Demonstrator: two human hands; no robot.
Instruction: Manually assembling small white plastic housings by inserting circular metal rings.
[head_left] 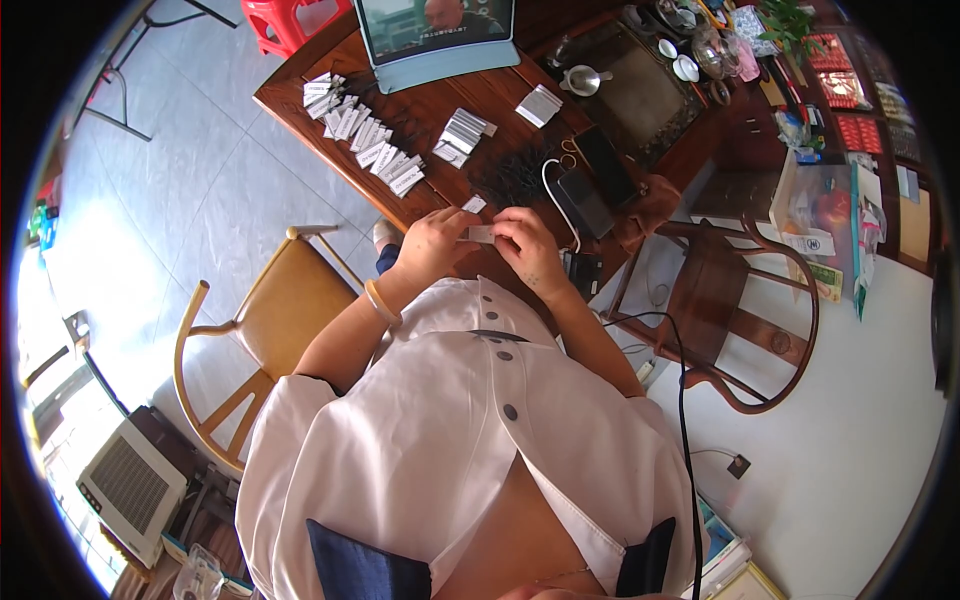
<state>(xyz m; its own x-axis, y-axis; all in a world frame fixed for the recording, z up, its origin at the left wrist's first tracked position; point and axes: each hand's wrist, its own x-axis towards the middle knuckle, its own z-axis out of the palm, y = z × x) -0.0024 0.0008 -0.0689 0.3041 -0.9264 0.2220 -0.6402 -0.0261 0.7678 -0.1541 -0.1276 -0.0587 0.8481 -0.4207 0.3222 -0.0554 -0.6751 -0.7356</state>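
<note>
Over the table's near edge, a small whitish card-like tag (pixel 481 234) is held between both my hands. The fingers of my left hand (pixel 435 245) are closed on one end of it, and those of my right hand (pixel 526 248) pinch the other. Just beyond, another small white piece (pixel 474 204) lies on the wood. A heap of black strings (pixel 513 178) spreads past my right hand. Farther off lie stacked pale strips (pixel 463 136) and a smaller stack (pixel 539 105). To the left, many white printed tags (pixel 372 147) with black strings lie in an overlapping row.
A tablet (pixel 436 40) stands at the table's far side. Scissors (pixel 569 155), a black phone-like slab (pixel 607 165) and a white cable (pixel 549 190) lie to the right, near a tea tray (pixel 640 85). Chairs stand left (pixel 290 305) and right (pixel 725 300).
</note>
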